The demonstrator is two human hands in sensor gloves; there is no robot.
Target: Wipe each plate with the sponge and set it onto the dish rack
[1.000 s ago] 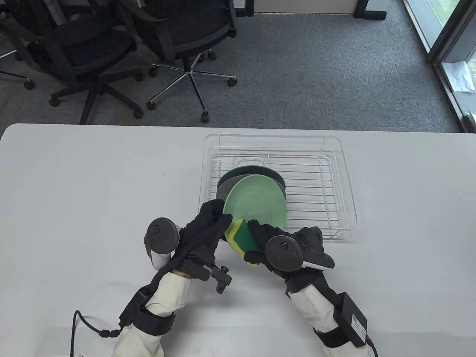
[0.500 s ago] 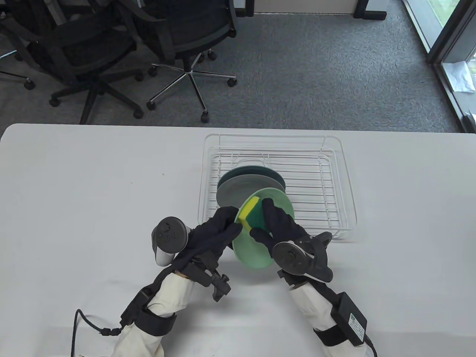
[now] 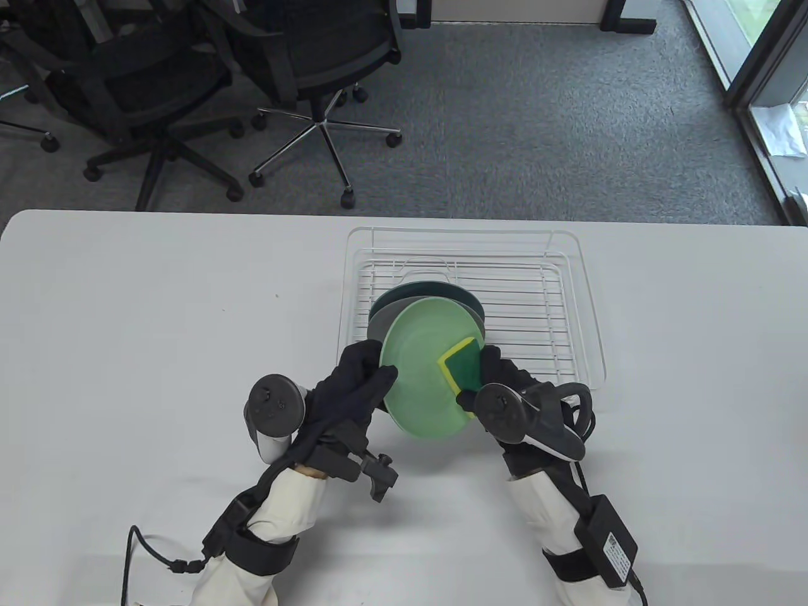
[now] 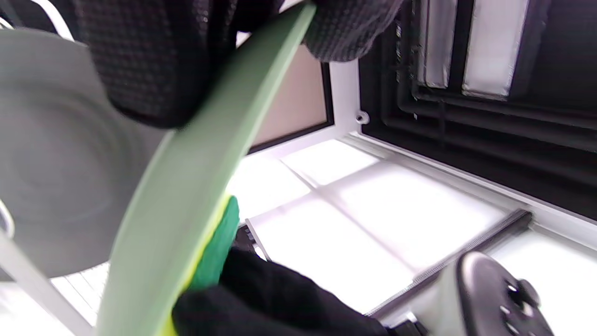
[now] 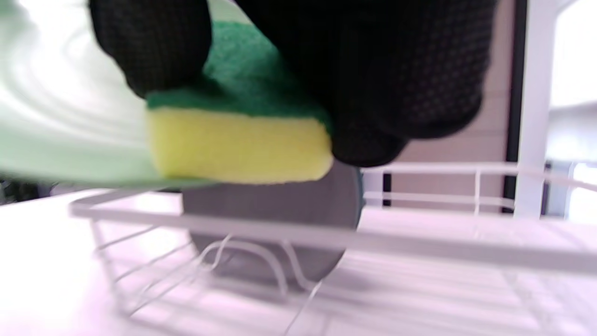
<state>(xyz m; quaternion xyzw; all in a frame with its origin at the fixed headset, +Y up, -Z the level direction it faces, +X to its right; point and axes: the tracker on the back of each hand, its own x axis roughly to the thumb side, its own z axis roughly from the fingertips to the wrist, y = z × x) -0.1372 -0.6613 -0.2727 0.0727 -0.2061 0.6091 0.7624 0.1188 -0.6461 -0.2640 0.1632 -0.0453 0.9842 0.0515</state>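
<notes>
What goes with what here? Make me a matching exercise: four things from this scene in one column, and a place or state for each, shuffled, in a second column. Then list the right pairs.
Things
1. light green plate
2. sponge
3. grey plate
4. dish rack

Places or states
A. stands on the white table, beyond the hands
B. gripped at its edge by the left hand, tilted up
C. propped upright inside the rack
D. pressed against the green plate by the right hand

Pairs: 1-B, 2-D, 3-C, 4-A
</notes>
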